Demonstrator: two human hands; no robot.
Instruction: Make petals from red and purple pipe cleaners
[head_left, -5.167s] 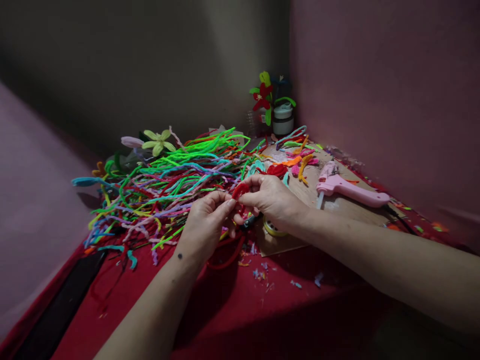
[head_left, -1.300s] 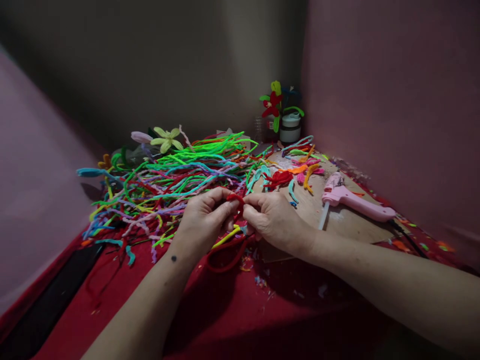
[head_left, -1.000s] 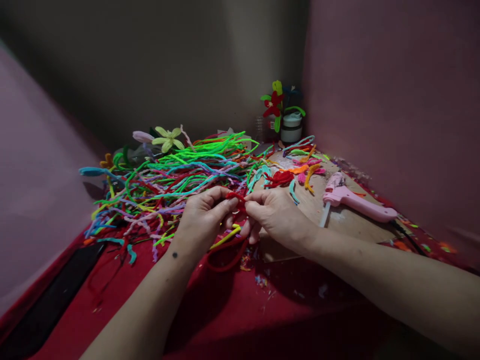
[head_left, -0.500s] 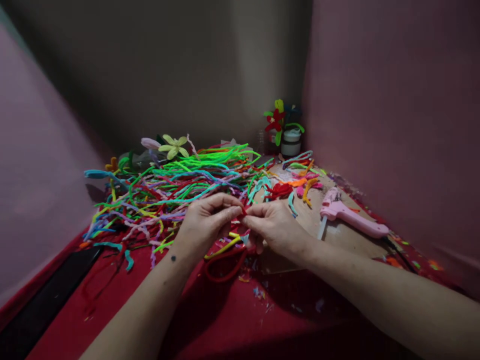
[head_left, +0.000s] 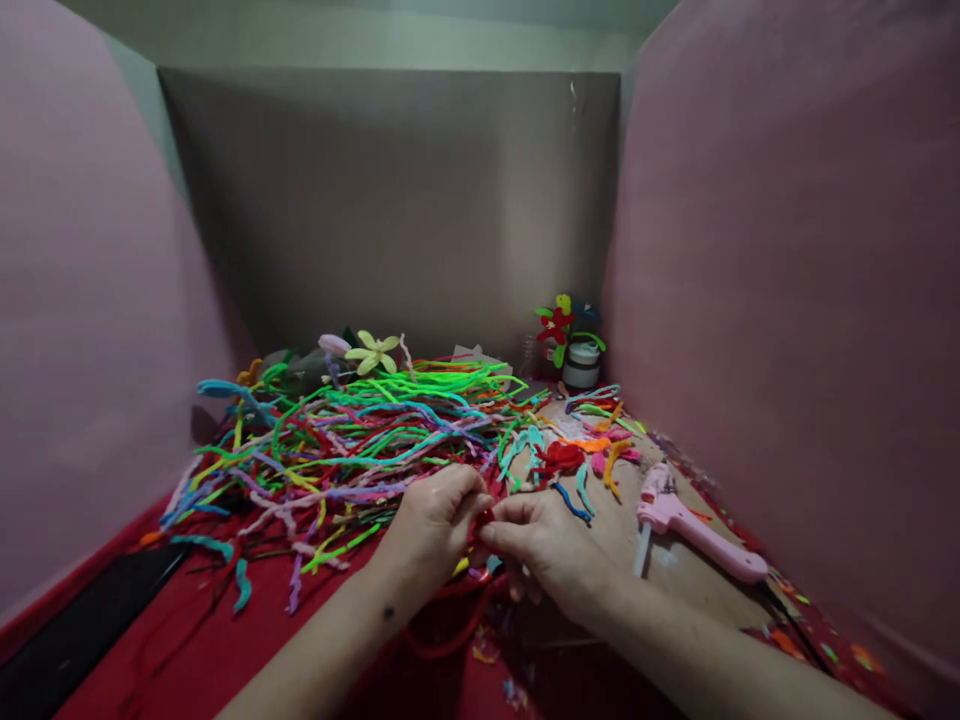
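Observation:
My left hand (head_left: pixel 435 522) and my right hand (head_left: pixel 544 552) meet just in front of the pile, fingertips almost touching. Both pinch a short piece of red pipe cleaner (head_left: pixel 484 520), mostly covered by the fingers. Below the hands curves a thicker red loop (head_left: pixel 448 652); whether it joins the pinched piece I cannot tell. A bit of something yellow (head_left: pixel 460 567) shows between the hands, too hidden to name. Just beyond them spreads a large tangle of coloured pipe cleaners (head_left: pixel 397 420).
At right, a pink glue gun (head_left: pixel 697 530) rests on a brown board (head_left: pixel 720 590), near a red bundle (head_left: pixel 560 458) and short bent pieces. Fuzzy flowers stand by a lidded jar (head_left: pixel 582 365) at the back. A black flat object (head_left: pixel 90 620) lies left on the red cloth (head_left: pixel 187 650).
The view has tilted up, so everything sits lower and more of the back wall shows. Both hands still pinch the red piece, and the fingers have shifted slightly around it.

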